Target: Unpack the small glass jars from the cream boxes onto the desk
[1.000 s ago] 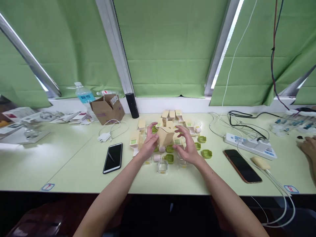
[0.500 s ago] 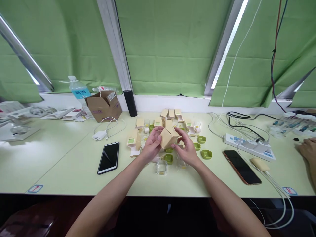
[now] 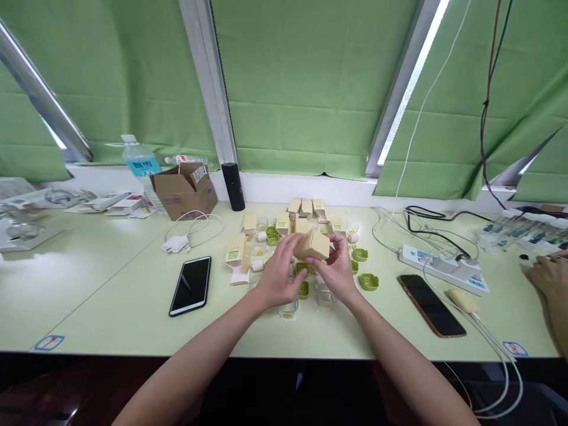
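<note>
A small tan cardboard box (image 3: 316,245) is held above the middle of the table. My right hand (image 3: 336,269) grips its right side, thumb low and fingers behind. On its left, my left hand (image 3: 280,271) touches the box with its fingers, the thumb held apart below. Beneath and around the hands are green silicone trays (image 3: 368,281), small clear glass containers (image 3: 288,309) and white rolls (image 3: 257,264). Several more small cardboard boxes (image 3: 306,207) stand behind, and an opened one (image 3: 235,255) with a green label lies to the left.
A phone (image 3: 190,286) lies at left, another phone (image 3: 432,305) at right beside a power strip (image 3: 444,269) with cables. At the back stand a brown carton (image 3: 185,192), a black cylinder (image 3: 233,187) and a water bottle (image 3: 141,163). Another person's hand (image 3: 550,273) rests at the far right.
The box has turned in my hands and shifted slightly right. My left thumb has come off its near face and now points away below it.
</note>
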The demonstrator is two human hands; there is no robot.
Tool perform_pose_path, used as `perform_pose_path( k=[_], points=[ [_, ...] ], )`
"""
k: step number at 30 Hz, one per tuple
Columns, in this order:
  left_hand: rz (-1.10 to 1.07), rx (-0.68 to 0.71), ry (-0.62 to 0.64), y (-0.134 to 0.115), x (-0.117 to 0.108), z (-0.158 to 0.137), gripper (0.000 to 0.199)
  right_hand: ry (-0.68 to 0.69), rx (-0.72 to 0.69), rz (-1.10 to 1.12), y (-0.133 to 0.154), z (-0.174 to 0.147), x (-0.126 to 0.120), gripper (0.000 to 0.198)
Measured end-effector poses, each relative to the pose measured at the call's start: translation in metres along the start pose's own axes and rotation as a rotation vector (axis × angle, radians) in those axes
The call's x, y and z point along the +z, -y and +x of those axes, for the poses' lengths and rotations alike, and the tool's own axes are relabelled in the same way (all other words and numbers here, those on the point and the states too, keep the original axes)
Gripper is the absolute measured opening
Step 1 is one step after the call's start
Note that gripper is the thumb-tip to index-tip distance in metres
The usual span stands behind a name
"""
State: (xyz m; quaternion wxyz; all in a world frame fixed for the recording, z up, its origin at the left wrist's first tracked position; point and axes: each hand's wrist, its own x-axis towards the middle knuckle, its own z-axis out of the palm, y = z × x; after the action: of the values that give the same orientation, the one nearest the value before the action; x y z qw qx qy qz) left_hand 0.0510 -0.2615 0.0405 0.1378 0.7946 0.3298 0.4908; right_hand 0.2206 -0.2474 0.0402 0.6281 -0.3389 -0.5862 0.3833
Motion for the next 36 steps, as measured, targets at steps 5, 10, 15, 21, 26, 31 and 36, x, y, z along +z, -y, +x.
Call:
perform_pose_path(
  k=[5,10,15,21,26,31,36],
  points=[
    [0.276,0.094,-0.109,0.005,0.006,0.001,0.073,0.140,-0.005,-0.043,-0.001,-0.007,0.009,0.061],
    [0.337,0.161,-0.169,0.013,-0.002,0.003,0.069,0.218,-0.190,-0.210,0.008,-0.006,-0.001,0.039],
    [0.433,0.207,-0.145,0.015,-0.005,0.003,0.075,0.186,-0.288,-0.347,0.010,-0.003,-0.007,0.041],
    [0.531,0.254,-0.144,0.016,-0.004,0.003,0.074,0.230,-0.322,-0.419,0.011,-0.007,-0.007,0.055],
    [0.597,0.280,-0.104,0.016,-0.001,0.003,0.065,0.276,-0.340,-0.497,0.012,-0.009,-0.007,0.068],
    [0.519,0.220,-0.085,0.017,0.003,0.002,0.066,0.175,-0.323,-0.501,0.006,-0.008,-0.008,0.063],
    [0.310,0.103,-0.061,0.015,0.004,0.003,0.068,0.010,-0.219,-0.281,0.008,-0.001,-0.011,0.039]
  ],
)
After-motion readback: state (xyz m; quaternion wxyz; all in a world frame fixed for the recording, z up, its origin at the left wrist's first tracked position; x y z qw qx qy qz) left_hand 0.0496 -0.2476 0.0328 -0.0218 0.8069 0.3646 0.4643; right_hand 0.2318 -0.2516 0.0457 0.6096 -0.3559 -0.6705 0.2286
